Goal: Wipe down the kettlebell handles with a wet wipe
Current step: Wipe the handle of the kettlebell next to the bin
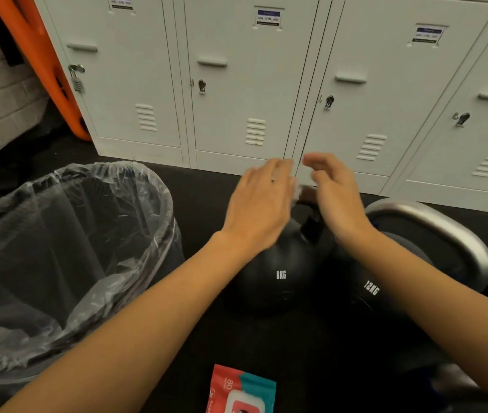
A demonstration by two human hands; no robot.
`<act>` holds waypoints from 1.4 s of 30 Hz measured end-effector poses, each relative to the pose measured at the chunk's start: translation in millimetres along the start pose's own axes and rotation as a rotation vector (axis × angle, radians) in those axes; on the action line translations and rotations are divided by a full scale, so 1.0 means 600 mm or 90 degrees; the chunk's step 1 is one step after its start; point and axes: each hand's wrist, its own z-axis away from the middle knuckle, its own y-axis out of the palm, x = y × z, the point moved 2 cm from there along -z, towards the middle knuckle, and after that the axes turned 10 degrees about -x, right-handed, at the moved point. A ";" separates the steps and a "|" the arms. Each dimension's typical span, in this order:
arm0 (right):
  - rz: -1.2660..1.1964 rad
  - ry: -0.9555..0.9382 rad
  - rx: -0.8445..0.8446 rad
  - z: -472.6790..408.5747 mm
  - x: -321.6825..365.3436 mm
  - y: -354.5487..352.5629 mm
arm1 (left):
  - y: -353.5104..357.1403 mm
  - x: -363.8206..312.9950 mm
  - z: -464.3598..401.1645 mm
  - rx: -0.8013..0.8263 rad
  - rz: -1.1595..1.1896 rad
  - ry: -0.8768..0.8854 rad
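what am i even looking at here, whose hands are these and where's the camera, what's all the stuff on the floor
There is no machine here: a person wears a wide-angle camera on their head, so you look down along their own arms. The left hand and right hand are raised over a black kettlebell marked 8KG. A bit of white wet wipe shows between the hands; motion blur hides which hand holds it. Beside the first kettlebell stands one marked 12KG, and a silver handle shows further right. On the dark floor also sit a bin with a clear liner and a red and teal wipes pack. Grey lockers stand behind.
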 end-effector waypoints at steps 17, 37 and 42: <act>0.091 0.161 0.048 0.005 -0.031 -0.007 | 0.018 0.045 0.141 -0.081 0.360 -0.419; 0.058 0.179 0.041 0.004 -0.046 -0.002 | 0.023 0.071 0.129 -0.069 0.521 -0.634; 0.020 0.189 0.038 0.003 -0.046 -0.005 | 0.025 0.049 0.152 -0.072 0.364 -0.491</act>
